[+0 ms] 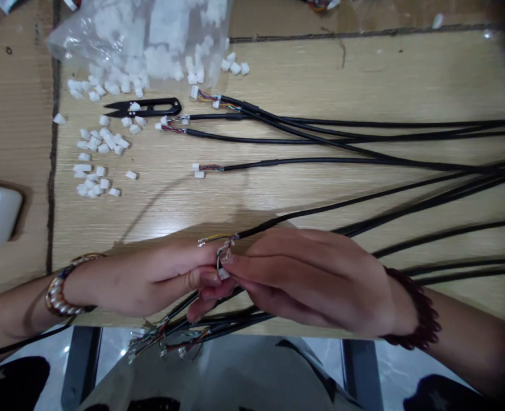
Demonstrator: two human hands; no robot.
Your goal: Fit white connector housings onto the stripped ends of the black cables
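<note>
Two hands meet over the near part of the counter (158, 211), and a small white connector (223, 274) sits between their fingertips. Your left hand (145, 279) has its grip closed on it, thumb against forefinger; your right hand (316, 285) pinches the thin wires (224, 251) just beside it. Both grips look light, probably because the parts are tiny and one hand must steady what the other works.

Black cable (273, 221) being handled: runs off to your right behind the right hand, likely so that its weight rests on the wood and only the wire end is lifted. A yellow wire (211, 237) sticks out to the left, apart from the pinch.

Loose connectors (106, 140) lie in clusters beyond your left hand, seemingly tipped from the plastic bag (141, 40) to be easy to pick up. Black snips (173, 106) lie among them, points leftward, near enough to reach.

Farther cables (342, 123) carry connectors at their left ends, set apart perhaps to prevent mixing. Another bundle (235, 319) passes beneath your hands, its wire ends overhanging the near edge, presumably for quick reach.
</note>
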